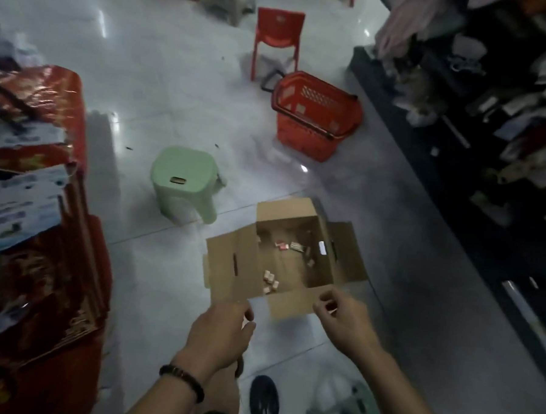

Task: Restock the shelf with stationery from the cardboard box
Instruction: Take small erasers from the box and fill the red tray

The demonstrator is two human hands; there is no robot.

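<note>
An open cardboard box (227,264) stands on the floor with its flaps spread. Several small stationery packs (271,281) lie loose on its bottom, and a few more (290,246) lie further back. My left hand (221,327) hovers just short of the box's near left corner, fingers loosely curled, with nothing visible in it. My right hand (345,318) is over the near flap with thumb and forefinger close together. Blur hides whether it pinches anything. The dark shelf (474,198) of mixed goods runs along the right.
A green plastic stool (184,183) stands behind the box on the left. Further back are a red shopping basket (314,114) and a red chair (277,36). Red packaged goods (36,226) are stacked on the left. My dark shoe (264,399) is below.
</note>
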